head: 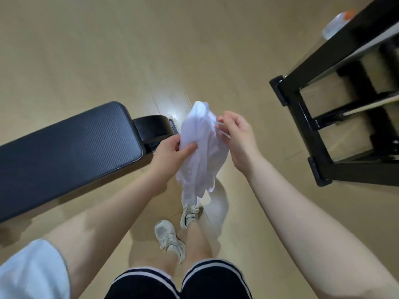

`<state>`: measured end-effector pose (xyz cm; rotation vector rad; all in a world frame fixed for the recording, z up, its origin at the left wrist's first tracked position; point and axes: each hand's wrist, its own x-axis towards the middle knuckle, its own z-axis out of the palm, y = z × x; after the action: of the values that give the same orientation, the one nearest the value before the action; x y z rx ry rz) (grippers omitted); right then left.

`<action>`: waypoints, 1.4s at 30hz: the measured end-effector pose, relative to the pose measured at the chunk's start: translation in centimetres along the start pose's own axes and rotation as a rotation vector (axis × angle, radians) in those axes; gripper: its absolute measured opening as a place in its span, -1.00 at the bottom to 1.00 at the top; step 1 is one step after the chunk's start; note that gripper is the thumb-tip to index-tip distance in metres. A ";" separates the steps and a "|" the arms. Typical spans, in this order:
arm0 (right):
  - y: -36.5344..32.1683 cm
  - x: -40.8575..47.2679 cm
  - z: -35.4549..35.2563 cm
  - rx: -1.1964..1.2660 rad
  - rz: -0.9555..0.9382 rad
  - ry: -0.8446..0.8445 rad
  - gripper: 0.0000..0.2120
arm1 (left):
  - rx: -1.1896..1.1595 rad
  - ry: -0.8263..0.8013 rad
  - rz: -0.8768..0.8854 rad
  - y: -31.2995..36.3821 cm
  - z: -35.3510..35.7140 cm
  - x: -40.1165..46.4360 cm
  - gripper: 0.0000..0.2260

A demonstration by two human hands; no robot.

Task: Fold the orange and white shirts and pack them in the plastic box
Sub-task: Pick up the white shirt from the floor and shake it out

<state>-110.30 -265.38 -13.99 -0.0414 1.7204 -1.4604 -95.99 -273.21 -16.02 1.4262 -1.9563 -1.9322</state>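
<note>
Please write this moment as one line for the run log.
stage: handling before fold | left hand: grips white shirt | right hand: pinches its edge | shirt: bunched, in air

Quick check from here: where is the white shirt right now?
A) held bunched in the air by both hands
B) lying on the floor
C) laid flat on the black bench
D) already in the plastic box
A: the white shirt hangs crumpled between the left hand and the right hand, above the floor and beside the black bench.

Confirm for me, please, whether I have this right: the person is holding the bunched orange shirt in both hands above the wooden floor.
Not quite: the shirt is white, not orange, as the head view shows. Both the left hand and right hand hold it, bunched, above the wooden floor.
</note>
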 end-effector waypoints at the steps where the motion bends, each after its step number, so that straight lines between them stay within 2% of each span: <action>1: -0.4 -0.8 -0.2 -0.077 -0.004 -0.002 -0.89 | -0.016 0.019 -0.001 1.3 -0.2 -0.7 -0.67; 5: -1.0 -4.6 -0.6 -0.265 -0.076 -0.097 -0.82 | -0.029 0.134 0.024 6.1 -0.7 -2.4 -0.64; 9: -1.8 -7.0 -0.1 -0.364 -0.144 -0.190 -0.89 | -0.036 0.207 0.065 9.8 -1.3 -3.9 -0.58; 14: -3.0 -7.3 2.0 -0.540 -0.195 -0.175 -0.86 | -0.102 0.326 0.062 12.8 -2.9 -5.1 -0.62; 16: -3.8 -7.1 2.7 -0.517 -0.174 -0.159 -0.80 | -0.132 0.353 0.087 13.5 -3.8 -5.1 -0.69; 18: -5.1 -6.8 3.4 -0.466 -0.168 -0.147 -0.79 | -0.168 0.300 0.115 14.0 -5.1 -5.1 -0.76; 20: -6.5 -6.5 4.2 -0.467 -0.216 -0.130 -0.80 | -0.150 0.248 0.090 14.1 -6.1 -5.0 -0.68; 22: -8.0 -6.4 4.9 -0.470 -0.274 -0.105 -0.78 | -0.087 0.279 0.048 13.6 -6.7 -5.0 -0.67; 24: -9.3 -6.2 5.7 -0.459 -0.273 -0.073 -0.78 | -0.068 0.251 0.042 12.8 -7.0 -5.1 -0.86; 26: -10.1 -5.9 6.8 -0.455 -0.198 -0.046 -0.79 | -0.105 0.133 0.050 12.3 -7.0 -5.8 -0.98; 29: -11.0 -5.8 8.4 -0.301 0.013 -0.034 -0.83 | -0.152 -0.023 0.073 12.0 -7.0 -6.4 -0.87; 32: -12.4 -5.9 9.2 0.003 0.223 -0.064 -0.86 | -0.220 -0.072 0.105 12.2 -7.4 -6.4 -0.70; 34: -13.3 -6.3 9.7 0.094 0.228 -0.104 -0.81 | -0.206 -0.055 0.126 12.5 -8.1 -6.2 -0.72; 38: -13.5 -7.4 11.1 0.203 0.248 -0.115 -0.86 | -0.163 -0.057 0.175 13.1 -9.4 -6.0 -0.95; 40: -13.5 -7.2 11.6 0.235 0.248 -0.017 -0.91 | -0.180 -0.137 0.216 13.1 -10.0 -6.4 -0.85; 42: -13.5 -6.9 12.0 0.267 0.250 0.093 -0.85 | -0.081 -0.187 0.292 12.8 -10.6 -6.8 -0.72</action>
<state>-105.12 -275.51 1.62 0.3767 1.5259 -1.5075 -92.80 -279.77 0.41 0.9088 -1.9994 -2.0399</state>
